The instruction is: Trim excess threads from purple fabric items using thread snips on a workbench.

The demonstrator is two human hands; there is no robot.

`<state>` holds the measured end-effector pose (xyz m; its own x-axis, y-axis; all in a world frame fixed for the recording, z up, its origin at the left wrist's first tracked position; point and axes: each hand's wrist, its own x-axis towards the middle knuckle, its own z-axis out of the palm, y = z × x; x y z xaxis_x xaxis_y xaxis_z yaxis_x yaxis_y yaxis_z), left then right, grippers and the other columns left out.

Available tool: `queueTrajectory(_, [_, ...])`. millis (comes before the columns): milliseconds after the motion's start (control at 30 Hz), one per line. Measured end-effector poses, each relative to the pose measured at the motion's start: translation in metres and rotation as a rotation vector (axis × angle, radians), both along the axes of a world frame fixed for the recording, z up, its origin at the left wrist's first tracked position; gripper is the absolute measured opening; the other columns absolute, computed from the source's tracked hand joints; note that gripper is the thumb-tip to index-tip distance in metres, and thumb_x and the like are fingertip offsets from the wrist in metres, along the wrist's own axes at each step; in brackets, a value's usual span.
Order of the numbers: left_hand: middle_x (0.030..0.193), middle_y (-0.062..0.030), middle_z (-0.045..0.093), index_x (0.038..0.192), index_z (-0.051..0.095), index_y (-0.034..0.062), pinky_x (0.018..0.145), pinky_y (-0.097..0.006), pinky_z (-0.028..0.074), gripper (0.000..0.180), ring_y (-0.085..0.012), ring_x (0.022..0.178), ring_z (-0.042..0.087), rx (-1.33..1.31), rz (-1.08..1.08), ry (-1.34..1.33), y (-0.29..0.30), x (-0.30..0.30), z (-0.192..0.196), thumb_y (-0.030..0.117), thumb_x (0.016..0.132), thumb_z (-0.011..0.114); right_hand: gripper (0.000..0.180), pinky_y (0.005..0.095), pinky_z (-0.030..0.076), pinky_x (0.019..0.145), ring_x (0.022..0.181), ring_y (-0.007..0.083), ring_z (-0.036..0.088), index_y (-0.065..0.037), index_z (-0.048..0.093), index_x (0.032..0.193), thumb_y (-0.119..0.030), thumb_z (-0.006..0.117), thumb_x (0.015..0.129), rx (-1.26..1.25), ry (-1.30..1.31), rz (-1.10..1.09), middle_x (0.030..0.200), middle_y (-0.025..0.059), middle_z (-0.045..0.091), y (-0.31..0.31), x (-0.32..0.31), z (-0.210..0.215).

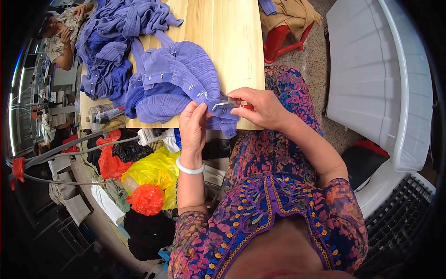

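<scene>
A purple ribbed garment [179, 69] lies bunched at the near edge of the wooden table [237, 42]. Along its band runs a row of small metal hooks [191, 86]. My left hand [193, 124], with a pale bangle at the wrist, pinches the band's edge between thumb and fingers. From the right, my right hand [264, 110] grips small red-handled scissors [226, 105]. Their silver blades point left and lie over the band, close to my left fingertips. Whether the blades touch a thread there is too small to tell.
More purple garments [111, 30] are heaped at the far left. A clear jar [100, 115] stands at the table's left corner, above yellow [155, 169] and red plastic bags [145, 200]. Right are a red stool [283, 43] with brown cloth and a large white bin [364, 69]. Another person [67, 35] sits far left.
</scene>
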<state>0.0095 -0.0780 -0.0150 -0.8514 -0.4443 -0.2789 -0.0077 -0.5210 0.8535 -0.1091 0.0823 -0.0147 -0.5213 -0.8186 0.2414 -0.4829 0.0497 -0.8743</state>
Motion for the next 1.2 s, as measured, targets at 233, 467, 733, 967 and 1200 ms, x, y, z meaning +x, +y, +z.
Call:
queueTrajectory(233, [0.087,-0.0039,0.061,0.094,0.057,0.0002,0.069,-0.021,0.046,0.013,-0.0087,0.074,0.056,0.0,-0.037,-0.017,-0.003,-0.002,0.005,0.005,0.085,0.049,0.025,0.0313,0.046,0.062,0.071,0.0234,0.059,-0.007,0.057,0.095,-0.02,0.061,0.074,0.006,0.16,0.048,0.081,0.0075,0.06,-0.003,-0.01,0.004])
queueTrajectory(467, [0.085,-0.0032,0.06,0.092,0.057,0.0008,0.067,-0.02,0.044,0.012,-0.0078,0.072,0.055,0.015,-0.042,-0.019,-0.002,-0.002,0.004,0.005,0.085,0.048,0.024,0.0316,0.047,0.063,0.072,0.0238,0.059,-0.007,0.058,0.094,-0.021,0.06,0.074,0.006,0.158,0.054,0.08,0.0076,0.06,-0.006,-0.011,-0.002])
queueTrajectory(733, [0.08,-0.0005,0.06,0.087,0.058,0.0025,0.062,-0.018,0.041,0.01,-0.0048,0.066,0.051,-0.051,-0.026,-0.108,0.0,-0.005,0.008,0.006,0.083,0.05,0.025,0.0317,0.047,0.063,0.072,0.0236,0.059,-0.008,0.058,0.094,-0.022,0.06,0.074,0.032,0.192,0.085,0.079,0.0071,0.06,-0.007,-0.014,-0.003])
queueTrajectory(967, [0.075,0.0015,0.058,0.081,0.059,0.0032,0.062,-0.018,0.038,0.008,-0.0039,0.066,0.048,-0.191,-0.036,-0.152,-0.002,-0.005,0.007,0.006,0.082,0.051,0.025,0.0328,0.047,0.063,0.073,0.0242,0.059,-0.008,0.058,0.093,-0.022,0.061,0.073,0.05,0.194,0.107,0.079,0.0075,0.06,-0.007,-0.015,-0.005])
queueTrajectory(1200, [0.073,0.0019,0.057,0.078,0.058,0.003,0.062,-0.018,0.038,0.008,-0.0037,0.066,0.048,-0.266,-0.051,-0.17,-0.002,-0.005,0.007,0.005,0.083,0.051,0.023,0.0333,0.046,0.063,0.073,0.0245,0.059,-0.008,0.058,0.092,-0.021,0.06,0.073,0.061,0.185,0.103,0.079,0.0075,0.06,-0.008,-0.015,-0.006])
